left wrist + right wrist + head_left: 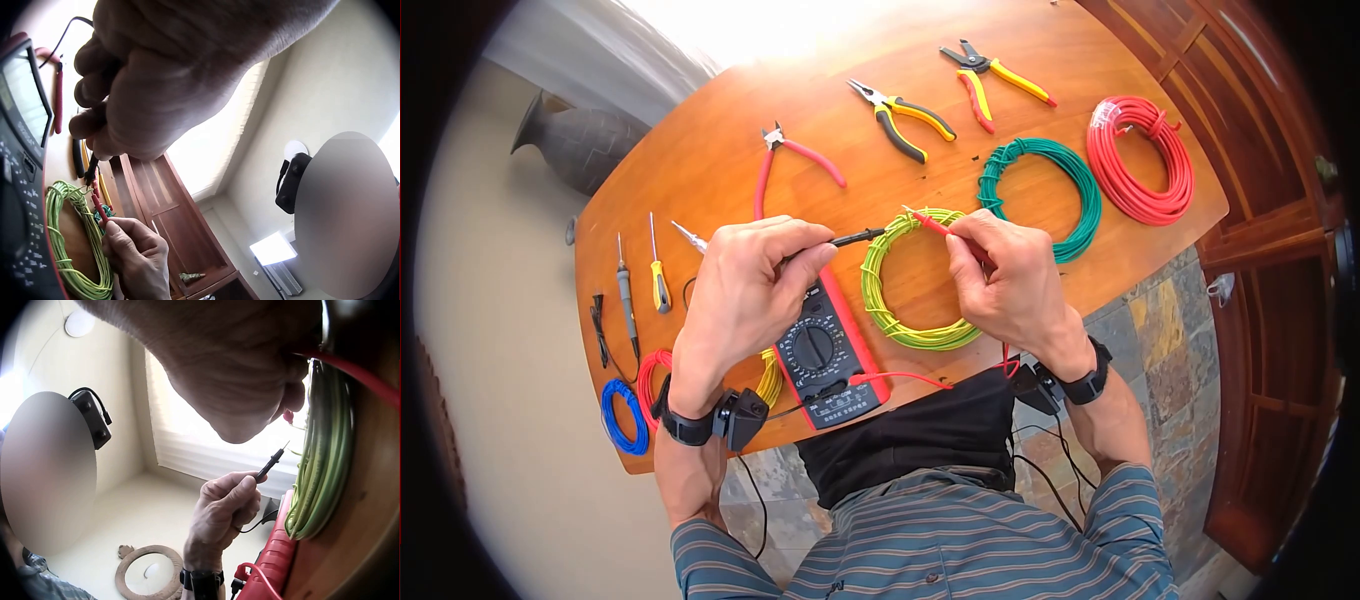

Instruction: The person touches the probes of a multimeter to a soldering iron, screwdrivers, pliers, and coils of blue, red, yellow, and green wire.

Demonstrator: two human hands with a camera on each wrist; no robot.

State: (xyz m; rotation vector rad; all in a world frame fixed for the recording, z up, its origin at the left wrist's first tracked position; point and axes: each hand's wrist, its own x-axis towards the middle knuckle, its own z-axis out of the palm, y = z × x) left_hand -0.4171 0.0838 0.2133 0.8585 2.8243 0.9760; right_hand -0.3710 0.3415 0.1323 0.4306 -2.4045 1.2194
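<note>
My left hand (pixel 745 285) pinches a black multimeter probe (pixel 858 237) between thumb and fingers, its tip pointing right. In my right hand (pixel 1015 275) is a red multimeter probe (pixel 930 223), its tip pointing up and left. Both tips are over the top of a yellow-green wire coil (pixel 875 305) on the table; the right wrist view shows the bare metal tip of the black probe (pixel 270 464) close to the coil's loose end. Left of the coil lies a red-and-black multimeter (pixel 813 345), partly behind my left hand, with a red lead (pixel 910 377) plugged in.
On the wooden table (pixel 700 130) lie red-handled cutters (pixel 810 160), long-nose pliers (pixel 897 112), wire strippers (pixel 980 75), a green coil (pixel 1090 200) and a red coil (pixel 1105 170). A soldering iron (pixel 626 295), a screwdriver (pixel 660 285) and a blue coil (pixel 607 415) are at left.
</note>
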